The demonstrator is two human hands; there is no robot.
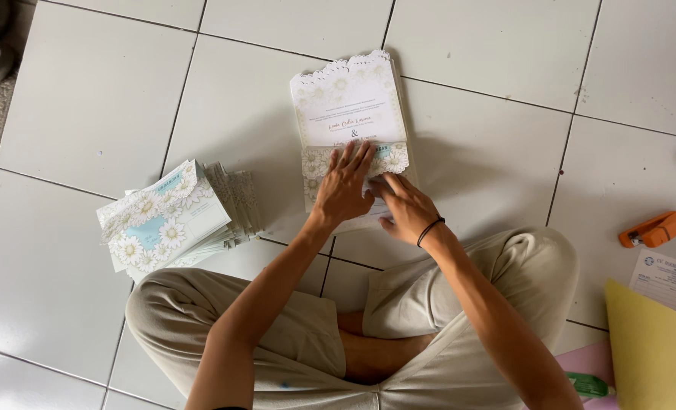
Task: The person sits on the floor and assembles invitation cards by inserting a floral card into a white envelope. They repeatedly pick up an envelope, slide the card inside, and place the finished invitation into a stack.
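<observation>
I take the open floral card (pixel 351 106) on the white tiled floor (pixel 95 99) as my landmark and read across from its left. Well to the left of the card and a little nearer the person, I see a stack of daisy-patterned envelopes (pixel 172 220), slightly fanned, lying flat on the tiles. At the card's lower edge the left hand (pixel 343 186) lies flat on it, fingers spread apart and pressing down on the daisy band. Just to the right of that hand, also on the card's lower part, the right hand (pixel 406 206) rests with its fingers drawn together, tips pinching at the card's folded edge; a thin black band (pixel 430 230) circles the wrist. The card itself lies face up, scalloped top edge pointing away from the person's crossed legs. Far to the right of the card I see an orange stapler (pixel 658 228) on the floor, and nearer than it some yellow paper (pixel 649 349) at the frame's edge.
</observation>
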